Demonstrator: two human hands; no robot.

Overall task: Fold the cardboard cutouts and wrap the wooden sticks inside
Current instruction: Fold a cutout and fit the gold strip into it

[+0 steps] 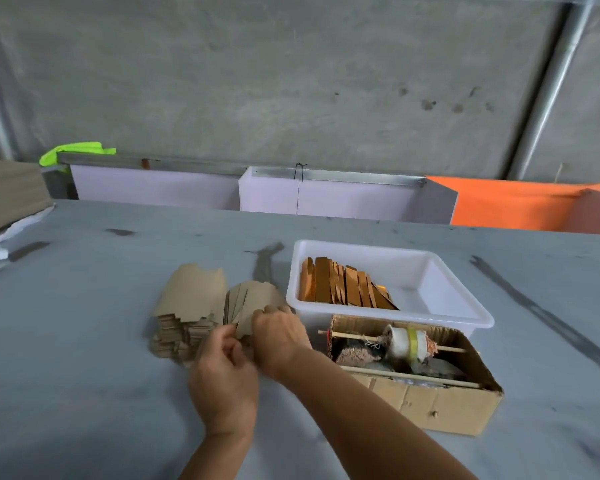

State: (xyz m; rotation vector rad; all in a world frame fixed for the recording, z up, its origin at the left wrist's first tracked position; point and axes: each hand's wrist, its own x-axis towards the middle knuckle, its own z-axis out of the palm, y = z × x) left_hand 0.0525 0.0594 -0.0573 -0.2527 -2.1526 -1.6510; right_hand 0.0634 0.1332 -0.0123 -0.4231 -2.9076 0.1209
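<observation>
A grey worktop (84, 306) is standing before a concrete wall. The left hand (222, 379) and right hand (279, 336) are each pinching a fanned bunch of cutouts (253, 303), grips clamped on the card. A taller cutout stack (187, 306) is lying just left. Sticks (343, 289) are leaning in a white tray (465, 317), behind a cardboard box (440, 407).

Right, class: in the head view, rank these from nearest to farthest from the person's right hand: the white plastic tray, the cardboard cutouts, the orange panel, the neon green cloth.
1. cardboard cutouts, under the right hand.
2. white plastic tray, just to its right.
3. neon green cloth, far back left.
4. orange panel, far back right, too close to the cloth to call.
</observation>
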